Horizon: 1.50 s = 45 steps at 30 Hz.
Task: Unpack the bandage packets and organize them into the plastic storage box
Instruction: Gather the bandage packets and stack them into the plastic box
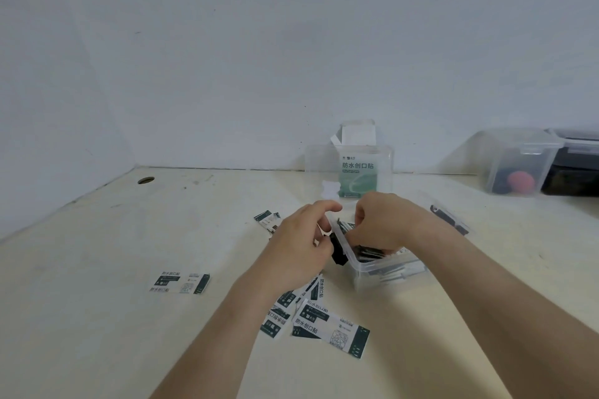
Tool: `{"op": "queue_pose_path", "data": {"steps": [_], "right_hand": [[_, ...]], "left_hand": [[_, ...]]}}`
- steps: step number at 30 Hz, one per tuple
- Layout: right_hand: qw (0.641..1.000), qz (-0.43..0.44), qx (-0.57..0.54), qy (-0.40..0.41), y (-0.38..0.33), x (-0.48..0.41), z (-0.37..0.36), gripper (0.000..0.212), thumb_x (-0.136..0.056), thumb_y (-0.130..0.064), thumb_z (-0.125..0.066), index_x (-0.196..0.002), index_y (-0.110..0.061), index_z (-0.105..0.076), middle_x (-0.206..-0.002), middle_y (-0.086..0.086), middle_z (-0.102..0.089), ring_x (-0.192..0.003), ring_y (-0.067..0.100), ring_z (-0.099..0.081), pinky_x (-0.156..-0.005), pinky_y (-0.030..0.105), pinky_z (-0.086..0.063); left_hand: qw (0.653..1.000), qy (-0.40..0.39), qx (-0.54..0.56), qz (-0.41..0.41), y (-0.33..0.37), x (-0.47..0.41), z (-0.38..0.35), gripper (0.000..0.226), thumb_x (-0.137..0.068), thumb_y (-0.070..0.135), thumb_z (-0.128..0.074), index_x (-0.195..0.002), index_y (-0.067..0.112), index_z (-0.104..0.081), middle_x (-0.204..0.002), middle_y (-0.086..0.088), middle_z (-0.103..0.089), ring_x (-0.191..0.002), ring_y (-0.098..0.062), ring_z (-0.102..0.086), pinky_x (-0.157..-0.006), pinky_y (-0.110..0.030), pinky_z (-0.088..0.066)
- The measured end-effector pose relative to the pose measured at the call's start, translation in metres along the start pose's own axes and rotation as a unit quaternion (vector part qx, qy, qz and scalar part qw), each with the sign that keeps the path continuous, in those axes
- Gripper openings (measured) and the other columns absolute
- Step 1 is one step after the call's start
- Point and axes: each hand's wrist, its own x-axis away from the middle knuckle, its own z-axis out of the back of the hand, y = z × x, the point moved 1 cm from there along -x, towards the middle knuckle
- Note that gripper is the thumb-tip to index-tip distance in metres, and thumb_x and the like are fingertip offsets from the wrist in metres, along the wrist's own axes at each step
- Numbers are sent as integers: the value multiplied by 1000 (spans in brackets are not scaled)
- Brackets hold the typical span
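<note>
A small clear plastic storage box (385, 272) sits mid-table, with white and dark green bandage packets stacked inside. My right hand (382, 223) reaches into it from above, fingers curled down onto the packets. My left hand (301, 246) grips the box's left end wall, thumb and fingers around its rim. Loose packets lie on the table: one at the left (180, 282), a pile near my left forearm (330, 325), and a few behind my left hand (267, 219). An opened bandage carton (358, 172) stands at the back.
The carton stands in a clear container (319, 159) against the wall. The box's clear lid (450, 220) lies right of my right hand. At the far right are a clear bin (515, 165) with a red object and a dark bin (573, 168). A cable hole (146, 180) is at the back left.
</note>
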Motion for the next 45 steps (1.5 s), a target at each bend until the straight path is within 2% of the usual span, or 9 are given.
{"op": "queue_pose_path", "data": {"steps": [12, 17, 20, 23, 25, 30, 33, 36, 45], "right_hand": [[994, -10, -105, -18, 5, -3, -3, 21, -93, -16, -55, -94, -3, -70, -82, 15, -75, -75, 30, -74, -75, 43, -61], [995, 2, -81, 50, 4, 4, 0, 20, -93, -15, -51, -91, -7, -69, -78, 11, -74, -71, 27, -73, -70, 38, -61], [986, 64, -76, 134, -10, 15, 6, 14, -92, -17, -54, -86, -17, -67, -77, -1, -69, -70, 18, -68, -57, 26, -50], [977, 138, -112, 118, -36, 33, 6, 12, -90, -22, -61, -79, -25, -64, -69, -13, -64, -58, 2, -59, -52, 16, -42], [978, 175, -87, 79, -52, 43, -3, 8, -90, -26, -63, -81, -26, -64, -74, -12, -64, -61, 0, -58, -57, 17, -46], [979, 191, 61, -30, -77, 53, -42, 22, -90, -23, -57, -109, -15, -63, -106, 5, -66, -95, 22, -63, -75, 29, -50], [973, 171, 134, -79, -78, 50, -61, 41, -87, -39, -63, -119, -15, -54, -118, 7, -60, -110, 26, -56, -75, 30, -39], [976, 142, 147, -77, -77, 43, -68, 62, -78, -48, -73, -126, -17, -47, -124, 8, -51, -115, 28, -50, -77, 32, -38], [979, 145, 74, -124, -85, 24, -65, 76, -76, -35, -78, -140, -25, -37, -115, -2, -50, -103, 19, -52, -84, 33, -49]], "left_hand": [[999, 15, 46, 11, -3, 2, 8, 51, -86, 2, -50, -125, 34, -53, -98, 11, -54, -84, -7, -54, -73, -22, -48], [999, 6, 15, 32, -2, 12, 34, 32, -85, 4, -57, -100, 30, -66, -94, 9, -62, -80, -5, -57, -76, -25, -51], [989, -134, -53, 45, -6, 27, 49, 23, -83, 23, -73, -102, 35, -67, -108, 12, -62, -100, -2, -56, -93, -27, -47], [939, -287, -186, 37, -19, 42, 45, 71, -76, 54, -74, -138, 46, -41, -153, 10, -29, -142, -11, -20, -115, -34, -25], [919, -317, -234, 31, -32, 49, 38, 85, -74, 68, -67, -145, 51, -24, -161, 9, -9, -147, -16, -4, -118, -48, -18], [944, -260, -205, 16, -64, 49, 42, 76, -62, 87, -54, -129, 53, -43, -136, 14, -45, -129, -18, -40, -108, -43, -35], [954, -241, -175, 36, -68, 50, 58, 59, -69, 69, -69, -120, 41, -58, -107, 12, -53, -105, -13, -51, -95, -34, -43], [964, -187, -159, 98, -73, 47, 75, 38, -73, 48, -78, -107, 38, -63, -113, 15, -54, -106, -9, -53, -94, -29, -44], [953, -161, -153, 208, -80, 34, 81, 72, -72, 38, -83, -132, 34, -44, -123, 5, -48, -100, -15, -54, -83, -30, -48]]}}
